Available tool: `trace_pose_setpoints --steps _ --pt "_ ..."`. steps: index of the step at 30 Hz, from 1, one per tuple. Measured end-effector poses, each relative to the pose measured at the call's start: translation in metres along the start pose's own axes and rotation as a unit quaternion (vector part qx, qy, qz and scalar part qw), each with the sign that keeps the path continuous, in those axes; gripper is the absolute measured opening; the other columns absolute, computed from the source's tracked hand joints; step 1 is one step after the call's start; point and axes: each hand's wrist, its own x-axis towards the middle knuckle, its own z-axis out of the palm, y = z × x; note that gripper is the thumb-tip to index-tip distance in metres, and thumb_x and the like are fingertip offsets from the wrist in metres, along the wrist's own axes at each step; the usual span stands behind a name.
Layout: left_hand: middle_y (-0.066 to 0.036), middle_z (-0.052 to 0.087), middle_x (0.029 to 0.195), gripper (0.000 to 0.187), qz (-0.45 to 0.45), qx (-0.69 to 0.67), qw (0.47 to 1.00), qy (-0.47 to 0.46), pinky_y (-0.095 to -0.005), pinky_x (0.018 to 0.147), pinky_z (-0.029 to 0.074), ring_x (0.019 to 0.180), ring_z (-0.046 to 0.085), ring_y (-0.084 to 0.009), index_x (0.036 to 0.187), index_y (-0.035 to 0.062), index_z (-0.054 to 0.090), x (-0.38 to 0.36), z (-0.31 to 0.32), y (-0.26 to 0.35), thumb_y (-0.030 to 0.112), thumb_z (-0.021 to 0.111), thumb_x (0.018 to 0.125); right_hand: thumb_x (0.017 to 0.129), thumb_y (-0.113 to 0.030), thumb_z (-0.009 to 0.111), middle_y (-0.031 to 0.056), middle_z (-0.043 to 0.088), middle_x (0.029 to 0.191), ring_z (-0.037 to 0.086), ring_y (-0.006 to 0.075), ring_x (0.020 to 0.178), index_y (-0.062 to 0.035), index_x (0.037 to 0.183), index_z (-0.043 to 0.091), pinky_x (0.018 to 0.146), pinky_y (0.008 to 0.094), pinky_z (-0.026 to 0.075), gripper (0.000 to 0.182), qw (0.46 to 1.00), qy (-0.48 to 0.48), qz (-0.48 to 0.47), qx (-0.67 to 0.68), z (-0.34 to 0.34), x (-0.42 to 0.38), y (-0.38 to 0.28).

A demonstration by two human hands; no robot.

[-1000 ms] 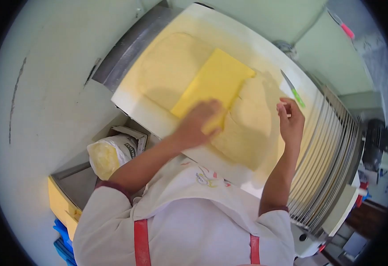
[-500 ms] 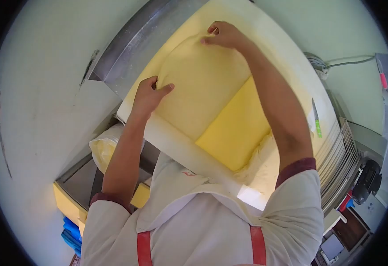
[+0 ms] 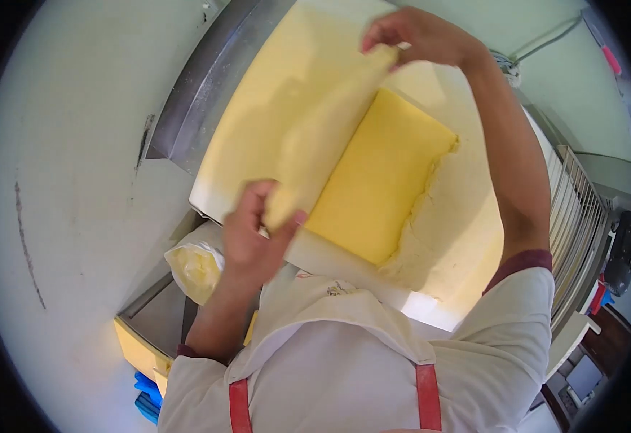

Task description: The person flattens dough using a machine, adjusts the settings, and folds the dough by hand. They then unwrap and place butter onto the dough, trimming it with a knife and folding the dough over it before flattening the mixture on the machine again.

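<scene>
A flap of pale dough [image 3: 333,130] hangs raised between my hands, its edge blurred by motion. My left hand [image 3: 258,234] is closed on the near corner of the dough, with fingers and thumb pinching it. At the far corner my right hand [image 3: 420,36] grips the same flap. Under and beside the flap lies a flat, bright yellow slab that looks like butter [image 3: 384,173], with a ragged right edge. More pale dough [image 3: 452,231] extends under and to the right of the slab. Everything rests on a pale worktable [image 3: 258,94].
A plastic bag [image 3: 194,270] with pale yellow contents stands at the table's near left, above a yellow-edged bin [image 3: 141,350]. Metal rack bars [image 3: 564,216] line the right side. A grey metal ledge [image 3: 200,79] runs along the left wall.
Both hands have moved right, lifting the dough flap off the table and drawing it toward the yellow slab. The left hand has also come nearer my body; the right has gone farther away.
</scene>
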Motion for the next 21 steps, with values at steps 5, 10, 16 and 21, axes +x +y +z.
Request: trace_pose_setpoints --steps 5,10,16,21 --pt "-0.02 0.062 0.116 0.043 0.2 0.291 0.911 -0.211 -0.0349 0.087 0.051 0.105 0.063 -0.0319 0.117 0.0055 0.053 -0.036 0.088 -0.02 0.015 0.073 0.08 0.061 0.013 0.057 0.0055 0.068 0.088 0.061 0.0176 0.097 0.0007 0.085 0.068 0.09 0.0314 0.047 0.029 0.996 0.028 0.03 -0.079 0.003 -0.12 0.048" --pt "-0.016 0.065 0.112 0.04 0.227 0.38 0.817 -0.369 -0.0386 0.091 0.05 0.106 0.062 -0.0324 0.119 0.0066 0.056 -0.016 0.109 -0.009 0.022 0.069 0.084 0.082 -0.004 0.061 0.0099 0.067 0.106 0.061 0.0223 0.102 -0.0002 0.101 0.067 0.094 0.0333 0.045 0.021 0.963 0.245 0.114 -0.014 0.032 -0.193 0.114" --pt "-0.015 0.061 0.121 0.035 0.315 0.338 0.861 -0.213 -0.0384 0.099 0.045 0.115 0.057 -0.0321 0.12 0.0062 0.059 0.126 0.121 0.032 0.017 0.065 0.087 0.089 -0.027 0.065 0.0167 0.056 0.127 0.049 0.0314 0.122 -0.0013 0.122 0.058 0.104 0.0414 0.037 0.042 0.899 0.327 0.144 -0.254 0.093 -0.16 0.118" --pt "-0.016 0.046 0.139 0.053 0.38 0.443 0.764 -0.275 -0.0477 0.113 0.023 0.135 0.037 -0.0313 0.137 0.0051 0.042 0.204 0.143 0.017 0.03 0.057 0.092 0.08 -0.025 0.073 0.0213 0.059 0.112 0.053 0.0376 0.114 0.0002 0.109 0.055 0.095 0.0453 0.042 0.042 0.899 0.367 0.144 -0.191 0.105 -0.129 0.079"
